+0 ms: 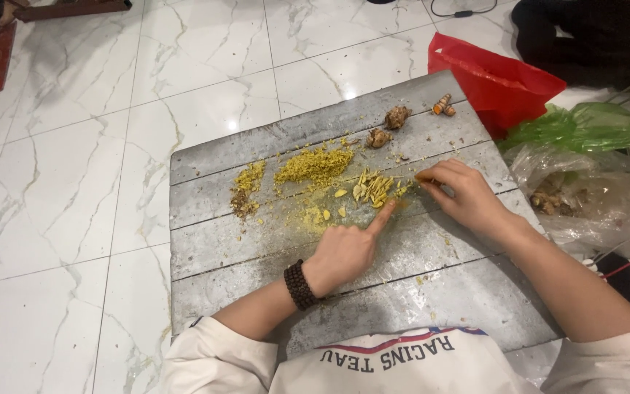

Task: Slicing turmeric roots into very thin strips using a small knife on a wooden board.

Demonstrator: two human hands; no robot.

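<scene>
A grey wooden board (pixel 213 241) lies on the marble floor. On it are a pile of chopped yellow root (pixel 313 165), a smaller yellow-brown pile (pixel 246 191) and thin yellow slices (pixel 372 187). My left hand (pixel 345 250), with a dark bead bracelet at the wrist, points its index finger at the slices; the other fingers are curled. My right hand (pixel 462 195) rests on the board right of the slices, its fingertips pinched together at the slices' edge; what they hold is hidden. Whole root pieces (pixel 397 117) and an orange piece (pixel 444 106) lie at the board's far edge.
A red plastic bag (pixel 497 76) and a green bag (pixel 585 125) sit to the right of the board. A clear bag with more roots (pixel 570 197) lies below them. Cables run by the right edge. A dark-clothed person sits at top right.
</scene>
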